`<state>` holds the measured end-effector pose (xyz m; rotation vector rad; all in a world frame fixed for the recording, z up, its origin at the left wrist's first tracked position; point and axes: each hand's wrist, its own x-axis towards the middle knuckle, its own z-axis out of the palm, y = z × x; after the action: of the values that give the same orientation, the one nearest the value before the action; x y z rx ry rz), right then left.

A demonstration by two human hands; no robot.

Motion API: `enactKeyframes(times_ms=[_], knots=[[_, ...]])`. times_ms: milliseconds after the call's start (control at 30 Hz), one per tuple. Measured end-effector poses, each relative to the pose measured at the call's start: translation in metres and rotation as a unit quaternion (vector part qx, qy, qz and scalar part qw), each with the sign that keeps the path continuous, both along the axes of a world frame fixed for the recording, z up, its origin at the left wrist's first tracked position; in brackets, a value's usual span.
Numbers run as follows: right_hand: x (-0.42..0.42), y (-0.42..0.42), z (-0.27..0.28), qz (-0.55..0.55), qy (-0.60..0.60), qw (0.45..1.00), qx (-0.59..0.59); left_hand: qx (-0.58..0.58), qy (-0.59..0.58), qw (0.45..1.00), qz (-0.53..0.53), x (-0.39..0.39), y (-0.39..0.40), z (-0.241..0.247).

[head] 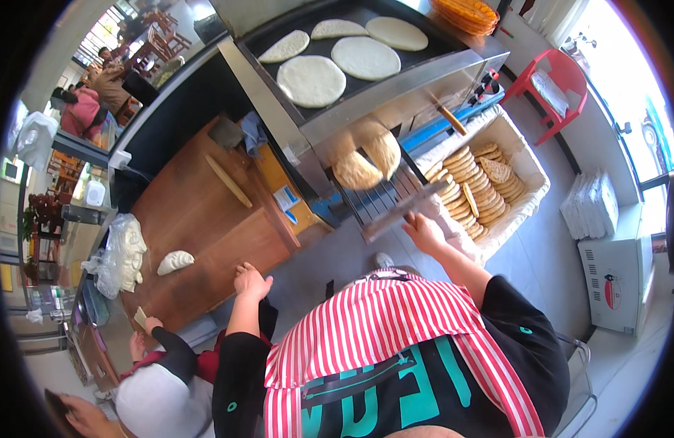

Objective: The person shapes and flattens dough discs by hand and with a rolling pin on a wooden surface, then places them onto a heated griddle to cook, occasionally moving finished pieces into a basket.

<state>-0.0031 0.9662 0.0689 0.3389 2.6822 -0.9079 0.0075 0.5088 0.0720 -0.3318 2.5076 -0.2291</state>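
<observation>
My right hand (pixel 424 232) is closed at the front bar of a pulled-out wire oven rack (pixel 359 205); its grip is partly hidden and the bar is blurred. Two browned flatbread pieces (pixel 357 169) rest on the rack, close under the griddle's front. Above them, a black griddle (pixel 408 65) carries several pale flatbreads (pixel 366 58), two of them folded or half-round. My left hand (pixel 252 282) hangs beside the near edge of the wooden work table (pixel 222 235), fingers apart, holding nothing.
A cloth-lined bin (pixel 526 202) of stacked baked flatbreads stands right of the rack. On the table lie a rolling pin (pixel 228 180), a dough piece (pixel 175 263) and plastic-covered dough (pixel 131 254). A co-worker (pixel 162 394) works close on my left. Beyond the bin stands a red chair (pixel 553 87).
</observation>
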Motion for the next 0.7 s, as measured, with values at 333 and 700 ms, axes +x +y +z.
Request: enactKeyframes(times_ms=[333, 700], knots=[[0.023, 0.009, -0.013, -0.015, -0.026, 1.000, 0.004, 0.015, 0.004, 1.000, -0.001, -0.001, -0.001, 0.007], [0.216, 0.112, 0.052, -0.159, -0.136, 0.977, 0.028, -0.021, -0.016, 0.997, -0.070, 0.014, -0.008, -0.007]])
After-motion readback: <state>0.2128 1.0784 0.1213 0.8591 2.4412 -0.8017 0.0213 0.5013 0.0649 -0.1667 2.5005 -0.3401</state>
